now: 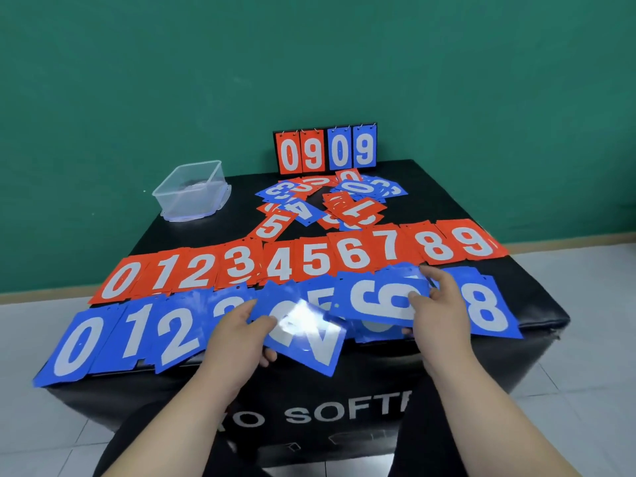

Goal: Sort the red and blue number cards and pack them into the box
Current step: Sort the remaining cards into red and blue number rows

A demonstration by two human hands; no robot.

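Red number cards (309,259) lie in a row from 0 to 9 across the black table top (537,297). In front of them runs a row of blue number cards (130,335), with 0, 1, 2 at the left and 8 at the right. My left hand (237,335) holds a glossy blue card (309,339), turned upside down, just above the row's middle. My right hand (440,304) grips a blue card showing a 6 or 9 (382,297) by its right edge. The clear plastic box (192,191) stands at the back left.
A loose heap of mixed red and blue cards (330,201) lies at the back centre. Behind it stands a flip scoreboard (325,149) reading 09 09. The table is a black padded block with white lettering on its front; tiled floor surrounds it.
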